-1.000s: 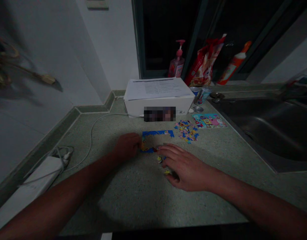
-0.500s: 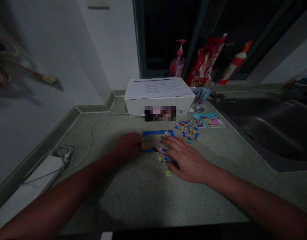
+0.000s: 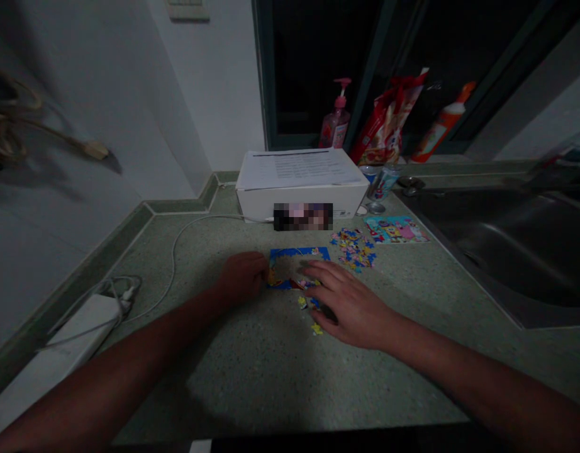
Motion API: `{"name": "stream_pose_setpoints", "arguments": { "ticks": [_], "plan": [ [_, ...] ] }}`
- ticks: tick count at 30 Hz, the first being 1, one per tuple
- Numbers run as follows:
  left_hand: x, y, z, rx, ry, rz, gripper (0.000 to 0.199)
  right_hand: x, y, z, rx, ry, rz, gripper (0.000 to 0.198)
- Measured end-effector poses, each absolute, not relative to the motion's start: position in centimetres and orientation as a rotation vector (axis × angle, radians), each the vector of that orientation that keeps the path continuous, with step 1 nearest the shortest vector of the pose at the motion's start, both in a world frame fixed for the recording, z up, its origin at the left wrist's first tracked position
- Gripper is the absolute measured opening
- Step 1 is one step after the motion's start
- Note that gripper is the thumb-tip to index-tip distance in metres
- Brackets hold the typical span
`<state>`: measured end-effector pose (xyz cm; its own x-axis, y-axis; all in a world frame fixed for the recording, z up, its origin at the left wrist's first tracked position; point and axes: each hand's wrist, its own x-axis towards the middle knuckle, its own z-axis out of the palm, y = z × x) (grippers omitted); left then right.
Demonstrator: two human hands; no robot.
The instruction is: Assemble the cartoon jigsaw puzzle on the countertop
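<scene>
Centre of frame: blue puzzle frame (image 3: 299, 267) on desk (image 3: 252, 365). Left hand (image 3: 241, 277) curled, pressing its left edge; right hand (image 3: 349, 303) spread flat over its lower right. Risk: sweeping loose pieces (image 3: 313, 314) away, or dislodging fitted ones.

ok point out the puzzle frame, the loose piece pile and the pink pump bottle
puzzle frame (image 3: 318, 253): head view, blue top border
loose piece pile (image 3: 353, 246): head view, middle of heap
pink pump bottle (image 3: 334, 129): head view, bottle body
</scene>
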<state>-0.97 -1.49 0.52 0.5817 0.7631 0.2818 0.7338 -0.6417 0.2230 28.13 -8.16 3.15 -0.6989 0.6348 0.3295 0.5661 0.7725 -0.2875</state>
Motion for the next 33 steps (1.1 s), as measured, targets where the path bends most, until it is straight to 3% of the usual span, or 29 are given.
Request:
{"name": "stream_pose_setpoints", "arguments": {
  "ticks": [8, 13, 33],
  "plan": [
    [-1.0, -1.5, 0.6, 2.756, 1.270, 0.571, 0.023, 27.3, -8.3, 1.9, -0.884, -2.572, 0.197, 0.021],
    [-0.9, -1.4, 0.5, 2.750, 1.302, 0.543, 0.023, 27.3, -8.3, 1.9, -0.908, -2.553, 0.223, 0.028],
    [-0.9, -1.5, 0.5, 2.710, 1.289, 0.539, 0.024, 27.4, -8.0, 2.0, -0.849, -2.590, 0.315, 0.026]
  ]
}}
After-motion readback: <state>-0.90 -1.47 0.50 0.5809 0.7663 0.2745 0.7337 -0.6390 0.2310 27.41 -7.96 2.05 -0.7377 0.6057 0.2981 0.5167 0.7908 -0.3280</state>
